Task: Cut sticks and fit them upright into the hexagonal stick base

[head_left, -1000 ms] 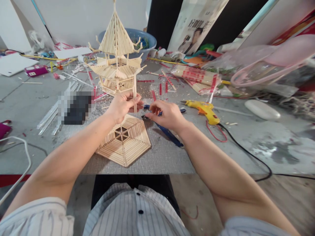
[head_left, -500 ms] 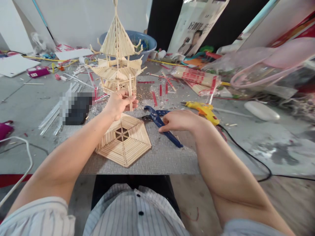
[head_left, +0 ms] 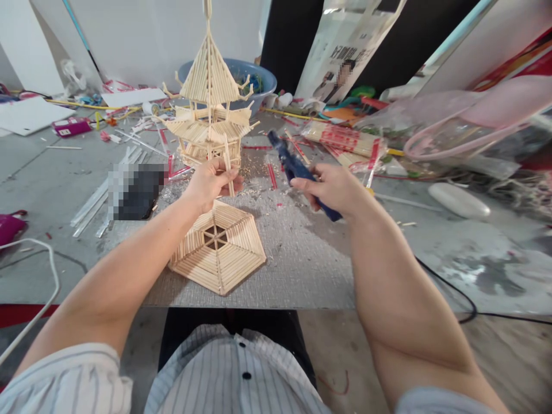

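Pinched upright between the fingertips of my left hand [head_left: 212,183] are thin wooden sticks [head_left: 227,164]. My right hand [head_left: 330,188] is wrapped round a pair of blue hand shears [head_left: 297,167], raised above the table with its head pointing to the far left. Just below my left hand lies a flat hexagonal panel [head_left: 228,269] of wooden sticks, with a spoked opening in its middle. Behind that hand stands a pagoda model [head_left: 209,80] built from the same pale sticks, its lowest part hidden by my fingers.
A black phone-like slab [head_left: 140,195] and clear glue sticks [head_left: 92,198] lie to the left. Wrapped stick bundles [head_left: 340,138] are at the back right, with a blue basin [head_left: 263,80] behind the pagoda. A white oval object [head_left: 459,199] and a black cable [head_left: 448,287] are rightward.
My right hand has closed round the blue shears and lifted them off the table, up and to the right. My left hand still holds the sticks in nearly the same place.
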`<action>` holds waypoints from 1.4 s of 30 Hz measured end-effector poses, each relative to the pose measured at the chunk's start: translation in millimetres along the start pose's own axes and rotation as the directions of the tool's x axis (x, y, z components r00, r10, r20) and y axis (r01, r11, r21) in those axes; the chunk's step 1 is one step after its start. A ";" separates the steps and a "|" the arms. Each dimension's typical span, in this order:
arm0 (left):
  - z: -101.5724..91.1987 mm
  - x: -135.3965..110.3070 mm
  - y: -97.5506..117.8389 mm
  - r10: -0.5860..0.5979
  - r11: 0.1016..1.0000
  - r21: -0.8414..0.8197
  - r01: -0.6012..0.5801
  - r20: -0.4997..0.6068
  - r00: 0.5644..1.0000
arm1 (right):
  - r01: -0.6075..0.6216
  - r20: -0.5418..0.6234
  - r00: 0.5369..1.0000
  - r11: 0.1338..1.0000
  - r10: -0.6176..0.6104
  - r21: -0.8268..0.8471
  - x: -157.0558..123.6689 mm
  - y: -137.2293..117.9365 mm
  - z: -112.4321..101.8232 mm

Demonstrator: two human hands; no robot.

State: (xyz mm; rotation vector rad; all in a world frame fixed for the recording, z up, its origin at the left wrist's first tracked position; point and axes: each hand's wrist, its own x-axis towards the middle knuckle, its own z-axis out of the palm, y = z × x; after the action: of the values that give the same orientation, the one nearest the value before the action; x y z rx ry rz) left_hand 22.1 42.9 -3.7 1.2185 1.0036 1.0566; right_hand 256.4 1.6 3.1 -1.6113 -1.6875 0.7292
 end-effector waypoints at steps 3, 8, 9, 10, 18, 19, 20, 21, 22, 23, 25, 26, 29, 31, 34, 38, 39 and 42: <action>1.6 -2.1 1.8 0.012 1.000 -0.015 -0.011 0.033 0.999 | 0.140 -0.055 0.990 0.955 -0.130 0.263 -1.1 3.2 -2.9; 3.3 -4.0 1.5 -0.002 1.000 -0.018 0.004 0.121 0.993 | 0.188 -0.045 0.980 0.826 -0.194 0.532 -6.5 -0.5 -0.6; 3.2 -4.1 1.1 -0.005 1.000 -0.015 0.007 0.135 0.991 | 0.179 -0.036 0.981 0.807 -0.193 0.563 -6.4 -0.8 0.7; 3.0 -4.2 0.7 -0.014 1.000 -0.007 0.016 0.156 0.988 | 0.168 -0.029 0.982 0.791 -0.187 0.588 -5.7 -0.8 2.1; 6.7 -8.3 2.4 -0.109 0.993 0.070 0.094 0.260 0.960 | 0.183 -0.112 0.982 0.658 -0.149 0.730 2.1 3.2 21.9; 8.6 -9.4 2.7 -0.112 0.993 0.073 0.097 0.256 0.960 | 0.172 -0.117 0.985 0.641 -0.128 0.748 2.4 3.2 26.1; 10.5 -10.5 2.9 -0.115 0.992 0.076 0.099 0.255 0.960 | 0.151 -0.110 0.988 0.629 -0.104 0.763 2.4 2.9 30.4; 12.2 -11.6 3.1 -0.115 0.992 0.081 0.098 0.253 0.961 | 0.124 -0.094 0.992 0.622 -0.082 0.773 2.3 2.5 34.4; 13.6 -12.7 3.1 -0.112 0.992 0.086 0.094 0.251 0.961 | 0.098 -0.073 0.995 0.615 -0.066 0.782 2.0 1.8 37.9; 14.6 -13.7 3.1 -0.109 0.992 0.092 0.088 0.247 0.963 | 0.077 -0.050 0.997 0.605 -0.062 0.793 1.4 0.9 40.6; 15.8 -15.4 2.5 -0.107 0.990 0.113 0.081 0.247 0.963 | 0.042 0.016 0.995 0.575 -0.096 0.817 -0.4 -1.6 43.9; 16.2 -16.2 1.8 -0.110 0.989 0.127 0.080 0.253 0.961 | 0.026 0.056 0.990 0.558 -0.130 0.830 -1.7 -3.2 44.5; 17.3 -17.4 -1.2 -0.127 0.983 0.163 0.078 0.315 0.940 | 0.008 0.135 0.963 0.524 -0.233 0.852 -5.5 -8.7 45.2; 17.6 -16.4 -3.0 -0.129 0.982 0.175 0.070 0.350 0.928 | 0.048 0.094 0.969 0.544 -0.230 0.838 -6.9 -11.4 45.9; 14.3 -11.4 -3.1 -0.071 0.974 0.228 -0.004 0.321 0.944 | 0.166 -0.074 0.984 0.687 -0.161 0.708 -5.9 -10.4 45.9; 3.2 -2.5 1.1 0.021 0.947 0.312 -0.081 0.191 0.981 | 0.185 -0.333 0.937 0.960 -0.108 0.211 -0.2 0.3 40.3; 0.5 -1.1 2.4 0.021 0.948 0.311 -0.073 0.165 0.986 | 0.158 -0.351 0.929 0.984 -0.118 0.087 1.4 3.1 38.5; -5.0 0.6 6.3 -0.001 0.955 0.294 -0.040 0.137 0.991 | 0.134 -0.268 0.948 0.979 -0.171 -0.152 5.2 8.2 34.3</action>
State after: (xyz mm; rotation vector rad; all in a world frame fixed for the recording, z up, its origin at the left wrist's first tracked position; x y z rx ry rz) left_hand 16.9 44.8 2.2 1.5259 1.0710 0.8439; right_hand 234.4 9.4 -23.8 -1.5669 -1.6554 0.3003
